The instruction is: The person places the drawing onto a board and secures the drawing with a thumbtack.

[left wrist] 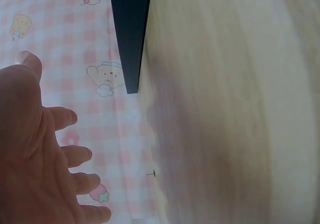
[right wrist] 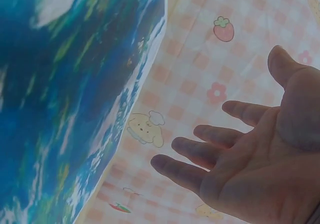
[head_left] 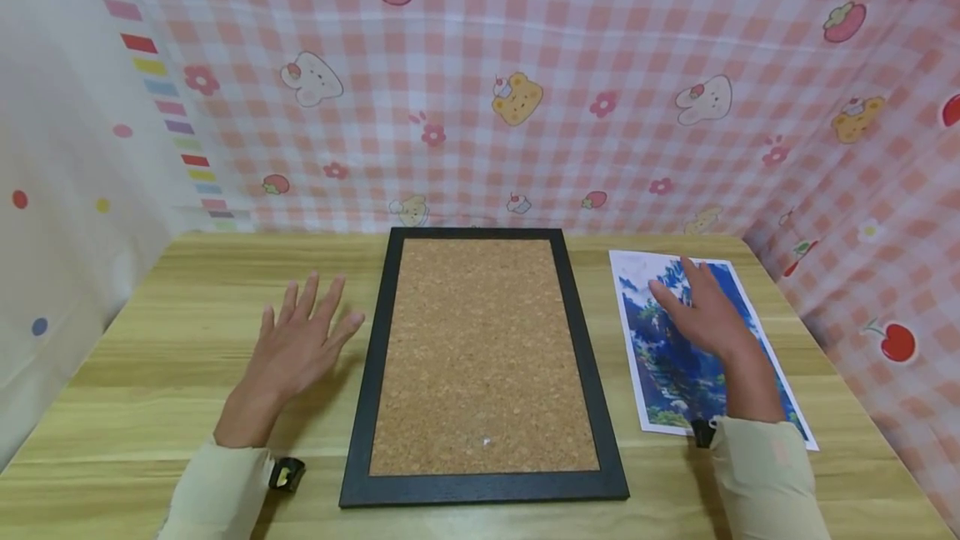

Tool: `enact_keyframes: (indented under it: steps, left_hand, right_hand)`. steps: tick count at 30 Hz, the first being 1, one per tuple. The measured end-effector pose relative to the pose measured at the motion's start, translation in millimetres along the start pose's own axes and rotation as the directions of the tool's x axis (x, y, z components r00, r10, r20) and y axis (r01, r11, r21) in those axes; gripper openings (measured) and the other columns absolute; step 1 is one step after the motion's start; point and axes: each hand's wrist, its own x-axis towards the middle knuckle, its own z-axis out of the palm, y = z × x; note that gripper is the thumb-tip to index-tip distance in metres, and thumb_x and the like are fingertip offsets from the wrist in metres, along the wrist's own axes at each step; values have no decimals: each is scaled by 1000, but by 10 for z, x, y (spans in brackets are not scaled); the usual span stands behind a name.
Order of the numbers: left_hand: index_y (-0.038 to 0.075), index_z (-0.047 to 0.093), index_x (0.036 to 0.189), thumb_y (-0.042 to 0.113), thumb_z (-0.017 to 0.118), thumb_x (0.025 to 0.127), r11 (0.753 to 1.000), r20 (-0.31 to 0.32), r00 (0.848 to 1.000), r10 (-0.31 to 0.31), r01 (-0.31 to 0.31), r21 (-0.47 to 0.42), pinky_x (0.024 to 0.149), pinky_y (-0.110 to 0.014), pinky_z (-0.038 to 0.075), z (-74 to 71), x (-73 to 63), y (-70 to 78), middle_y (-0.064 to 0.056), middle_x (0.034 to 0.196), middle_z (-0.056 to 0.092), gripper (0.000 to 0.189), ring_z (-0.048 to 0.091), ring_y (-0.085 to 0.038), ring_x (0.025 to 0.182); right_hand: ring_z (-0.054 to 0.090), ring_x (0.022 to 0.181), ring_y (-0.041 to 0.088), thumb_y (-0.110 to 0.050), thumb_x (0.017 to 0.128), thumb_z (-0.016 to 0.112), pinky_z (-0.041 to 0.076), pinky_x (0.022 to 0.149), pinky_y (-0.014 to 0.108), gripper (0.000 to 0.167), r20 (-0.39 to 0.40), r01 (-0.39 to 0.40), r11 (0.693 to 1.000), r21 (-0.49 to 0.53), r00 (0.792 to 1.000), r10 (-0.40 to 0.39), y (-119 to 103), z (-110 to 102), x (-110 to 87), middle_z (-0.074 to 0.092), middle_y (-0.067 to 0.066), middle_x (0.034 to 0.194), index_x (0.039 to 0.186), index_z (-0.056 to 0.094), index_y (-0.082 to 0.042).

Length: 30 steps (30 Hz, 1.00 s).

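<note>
A cork board (head_left: 483,357) in a black frame (head_left: 483,487) lies flat in the middle of the wooden table. My left hand (head_left: 296,348) hovers to the left of it, fingers spread, holding nothing; in the left wrist view the hand (left wrist: 40,154) is apart from the dark frame (left wrist: 131,38). To the right of the board lies a white-edged printed picture (head_left: 660,357) of blue mountains and trees. Above that sheet is my right hand (head_left: 708,319), palm down with fingers extended. The right wrist view shows a gap between this hand (right wrist: 250,154) and the print (right wrist: 65,93).
The wooden table (head_left: 172,357) meets a pink checked cloth (head_left: 480,48) hanging along its back and right side. On the left hangs a white part of the cloth (head_left: 67,190) with coloured dots. Black straps (head_left: 287,474) sit at both wrists.
</note>
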Motion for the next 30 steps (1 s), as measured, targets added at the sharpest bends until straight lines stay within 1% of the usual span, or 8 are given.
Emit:
enact_keyframes:
  steps: [6, 10, 16, 20, 23, 26, 30]
  left_hand:
    - [9, 16, 163, 63, 23, 106, 1000, 2, 1000, -14, 14, -21, 110, -76, 1, 18, -6, -29, -28, 165, 3, 79, -1, -54, 148]
    - [9, 14, 163, 63, 22, 106, 999, 7, 1000, -20, 20, -47, 110, -75, 1, 18, -3, -43, -28, 165, 1, 79, -1, -54, 148]
    - [7, 12, 163, 63, 23, 106, 995, 7, 1000, -20, 20, -93, 111, -75, 0, 18, 9, -81, -28, 165, -2, 81, -4, -54, 148]
    - [5, 11, 162, 62, 27, 106, 992, -10, 1000, -17, 15, -127, 111, -75, 1, 14, 29, -113, -30, 164, -2, 82, -4, -55, 147]
    - [4, 8, 162, 63, 29, 105, 991, -20, 1000, -21, 18, -136, 111, -75, 2, 6, 49, -134, -32, 163, -2, 84, -3, -57, 147]
    - [5, 5, 162, 66, 32, 103, 989, -18, 999, -34, 31, -141, 111, -75, 2, -1, 67, -157, -33, 163, -1, 90, -3, -56, 147]
    - [5, 2, 162, 68, 41, 100, 987, -16, 998, -55, 52, -150, 112, -74, 2, -13, 90, -184, -34, 162, -1, 96, -3, -56, 147]
  right_hand:
    - [-10, 146, 55, -59, 105, 40, 7, 108, 77, 93, 15, -9, 1000, 6, 1000, 9, 88, 10, -6, -13, 35, 161, 159, -5, 2]
    - [-11, 146, 54, -59, 104, 40, 6, 109, 77, 94, 20, -23, 1000, 7, 1000, 23, 148, 28, -12, -14, 34, 161, 159, -5, 2]
    - [-9, 146, 56, -58, 105, 41, 7, 109, 76, 93, 14, -35, 999, 8, 999, 35, 209, 31, -17, -13, 34, 160, 159, -5, 2]
    - [-8, 146, 56, -57, 105, 40, 7, 109, 76, 92, 11, -36, 999, 6, 999, 35, 240, 23, -6, -12, 35, 160, 159, -5, 2]
    - [-7, 146, 57, -57, 105, 40, 8, 109, 76, 92, 14, -33, 999, 6, 999, 33, 256, 22, 8, -11, 35, 160, 159, -5, 3]
    - [-3, 145, 59, -57, 105, 41, 10, 109, 76, 93, 22, -32, 999, 9, 999, 32, 267, 20, 18, -8, 36, 160, 159, -5, 3]
    - [4, 143, 61, -55, 105, 43, 14, 108, 77, 92, 21, -34, 999, 20, 999, 33, 281, 7, 10, -3, 38, 160, 159, -4, 4]
